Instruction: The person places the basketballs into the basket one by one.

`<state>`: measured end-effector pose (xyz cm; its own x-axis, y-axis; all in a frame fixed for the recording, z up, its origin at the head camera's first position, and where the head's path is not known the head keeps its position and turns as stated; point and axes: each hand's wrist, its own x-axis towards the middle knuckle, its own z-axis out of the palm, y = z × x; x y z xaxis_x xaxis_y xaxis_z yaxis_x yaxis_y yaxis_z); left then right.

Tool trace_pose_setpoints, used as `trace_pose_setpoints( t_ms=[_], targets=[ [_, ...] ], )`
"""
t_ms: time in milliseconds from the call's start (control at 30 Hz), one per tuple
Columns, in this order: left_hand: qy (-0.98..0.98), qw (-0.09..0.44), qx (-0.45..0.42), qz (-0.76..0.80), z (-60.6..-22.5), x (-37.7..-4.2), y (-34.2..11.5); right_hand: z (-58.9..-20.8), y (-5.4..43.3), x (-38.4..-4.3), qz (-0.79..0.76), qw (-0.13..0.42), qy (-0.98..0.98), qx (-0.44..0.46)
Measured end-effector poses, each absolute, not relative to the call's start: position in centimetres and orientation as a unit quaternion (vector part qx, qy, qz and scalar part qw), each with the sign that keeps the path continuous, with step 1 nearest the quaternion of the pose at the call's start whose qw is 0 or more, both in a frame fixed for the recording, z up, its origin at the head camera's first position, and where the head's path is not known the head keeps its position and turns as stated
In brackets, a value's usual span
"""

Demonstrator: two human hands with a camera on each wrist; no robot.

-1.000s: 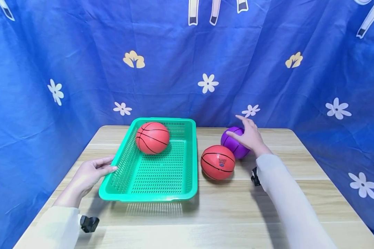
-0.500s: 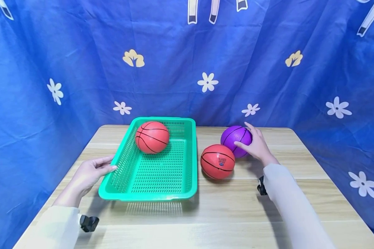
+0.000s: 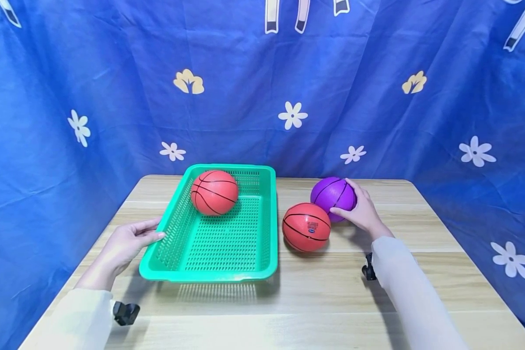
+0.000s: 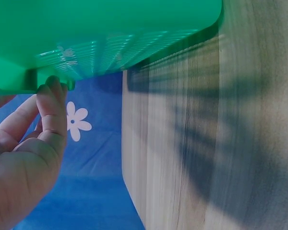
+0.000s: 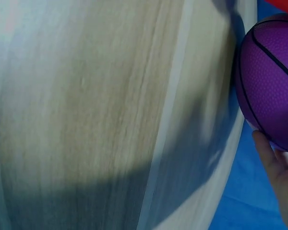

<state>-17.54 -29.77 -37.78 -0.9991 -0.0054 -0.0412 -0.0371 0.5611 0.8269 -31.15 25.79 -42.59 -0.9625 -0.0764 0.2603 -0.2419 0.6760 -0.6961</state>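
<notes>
My left hand (image 3: 124, 245) holds the left rim of a green plastic basket (image 3: 210, 277), thumb over the rim. In the left wrist view, the fingers (image 4: 53, 112) reach up under the basket's edge (image 4: 149, 19). Inside, toward the back left, sits an orange-red toy basketball (image 3: 214, 193). At the back right, my right hand (image 3: 362, 210) grips a purple toy basketball (image 3: 330, 194), with the thumb at its front and fingers along its right side. The right wrist view shows a finger against the lower side of this purple ball (image 5: 269, 81).
Another orange-red basketball (image 3: 305, 228) stands on the wooden table (image 3: 332, 301), between the basket and the purple ball and slightly nearer. Behind the table hangs a blue curtain (image 3: 240, 112) with a flower print.
My right hand has moved right and down from above the purple basketball to its right side, closing around it. The left hand and the basket have stayed in place.
</notes>
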Motion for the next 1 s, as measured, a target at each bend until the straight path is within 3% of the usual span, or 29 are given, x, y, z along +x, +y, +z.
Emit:
trace_pose_setpoints(
  t_ms=[500,1000],
  targets=[
    [0.872,0.018,-0.009,0.489,-37.6,-17.4,-29.8,-41.9,25.8,-31.4,0.412,0.124,-0.9,0.068],
    [0.878,0.026,-0.014,0.478,-37.5,-17.4,-29.8,-36.0,24.3,-32.4,0.421,0.165,-0.888,0.079]
  ],
)
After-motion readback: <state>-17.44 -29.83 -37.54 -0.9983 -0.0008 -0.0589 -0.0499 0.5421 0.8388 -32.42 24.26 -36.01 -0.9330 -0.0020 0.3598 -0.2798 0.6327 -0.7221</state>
